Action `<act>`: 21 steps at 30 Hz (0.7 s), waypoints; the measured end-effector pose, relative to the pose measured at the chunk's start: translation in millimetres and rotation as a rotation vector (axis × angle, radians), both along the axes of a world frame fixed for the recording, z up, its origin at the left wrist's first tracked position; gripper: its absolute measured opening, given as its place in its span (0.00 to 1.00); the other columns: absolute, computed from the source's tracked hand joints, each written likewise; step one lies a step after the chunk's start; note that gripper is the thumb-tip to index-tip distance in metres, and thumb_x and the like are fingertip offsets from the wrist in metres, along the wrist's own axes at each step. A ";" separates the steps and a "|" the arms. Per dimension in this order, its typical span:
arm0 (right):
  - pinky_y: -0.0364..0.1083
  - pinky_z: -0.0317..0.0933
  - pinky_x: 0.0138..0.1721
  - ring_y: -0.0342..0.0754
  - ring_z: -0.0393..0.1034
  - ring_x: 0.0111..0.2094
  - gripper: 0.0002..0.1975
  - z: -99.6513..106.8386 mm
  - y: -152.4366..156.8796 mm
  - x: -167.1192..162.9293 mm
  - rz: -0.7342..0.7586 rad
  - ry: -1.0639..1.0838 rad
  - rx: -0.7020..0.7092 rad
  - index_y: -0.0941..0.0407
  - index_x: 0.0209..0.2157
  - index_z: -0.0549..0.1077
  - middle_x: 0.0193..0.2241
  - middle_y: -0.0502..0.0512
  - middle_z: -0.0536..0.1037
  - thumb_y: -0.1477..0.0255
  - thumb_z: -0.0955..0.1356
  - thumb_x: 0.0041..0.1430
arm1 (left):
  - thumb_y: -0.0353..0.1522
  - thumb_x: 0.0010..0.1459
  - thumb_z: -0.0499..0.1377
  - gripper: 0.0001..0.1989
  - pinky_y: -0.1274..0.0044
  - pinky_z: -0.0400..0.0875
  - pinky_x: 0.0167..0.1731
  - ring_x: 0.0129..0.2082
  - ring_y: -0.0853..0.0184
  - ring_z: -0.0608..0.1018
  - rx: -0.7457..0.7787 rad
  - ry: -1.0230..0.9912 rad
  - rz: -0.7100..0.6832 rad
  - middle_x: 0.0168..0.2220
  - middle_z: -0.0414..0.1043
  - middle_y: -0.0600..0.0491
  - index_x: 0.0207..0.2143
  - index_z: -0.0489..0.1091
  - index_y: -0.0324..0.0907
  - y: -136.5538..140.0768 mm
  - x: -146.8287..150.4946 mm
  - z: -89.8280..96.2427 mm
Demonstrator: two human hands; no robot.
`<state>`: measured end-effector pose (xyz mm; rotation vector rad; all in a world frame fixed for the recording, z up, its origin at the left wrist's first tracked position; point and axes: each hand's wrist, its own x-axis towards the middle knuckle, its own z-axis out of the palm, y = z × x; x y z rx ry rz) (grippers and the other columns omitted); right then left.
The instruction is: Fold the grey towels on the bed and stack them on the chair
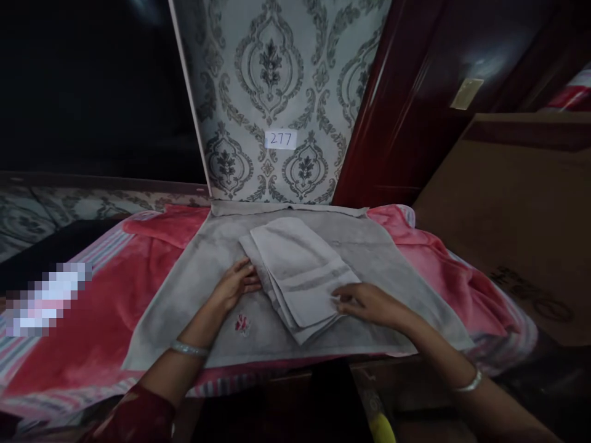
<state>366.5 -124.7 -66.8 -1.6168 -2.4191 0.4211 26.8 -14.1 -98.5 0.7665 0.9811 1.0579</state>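
A folded pale grey-white cloth, in several layers with a darker stripe across it, lies slanted on a spread grey cloth. My left hand is at the folded cloth's left edge, fingers stretched out and slightly apart. On the opposite side, the fingertips of my right hand rest on the right edge of the folded cloth, loosely bent with a gap between them. A small red-pink flower motif shows on the grey cloth near my left wrist.
Beneath the grey cloth lies a pink-red blanket with striped borders. A cardboard box stands at the right, and a dark screen at the left. Behind is patterned wallpaper with a paper label reading 277.
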 end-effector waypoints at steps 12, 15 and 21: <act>0.52 0.65 0.47 0.61 0.70 0.50 0.33 -18.8 44.9 -152.7 -0.102 -0.042 0.040 0.55 0.63 0.67 0.52 0.67 0.75 0.65 0.73 0.57 | 0.29 0.43 0.72 0.34 0.81 0.71 0.19 0.25 0.67 0.78 0.107 0.140 0.024 0.29 0.74 0.55 0.53 0.65 0.38 -14.7 25.3 -10.1; 0.48 0.63 0.46 0.55 0.72 0.43 0.16 -16.8 69.5 -123.4 -0.161 0.333 -0.052 0.56 0.45 0.77 0.40 0.58 0.79 0.74 0.71 0.51 | 0.28 0.43 0.70 0.35 0.81 0.66 0.16 0.22 0.68 0.75 0.110 0.218 0.078 0.28 0.73 0.57 0.54 0.63 0.39 -16.3 35.9 -11.5; 0.45 0.61 0.29 0.47 0.64 0.24 0.13 31.8 97.3 23.3 -0.455 0.802 0.086 0.53 0.25 0.70 0.20 0.47 0.69 0.58 0.68 0.53 | 0.25 0.40 0.60 0.25 0.81 0.69 0.24 0.22 0.71 0.73 0.267 0.164 0.235 0.24 0.71 0.59 0.45 0.69 0.40 11.6 42.5 14.0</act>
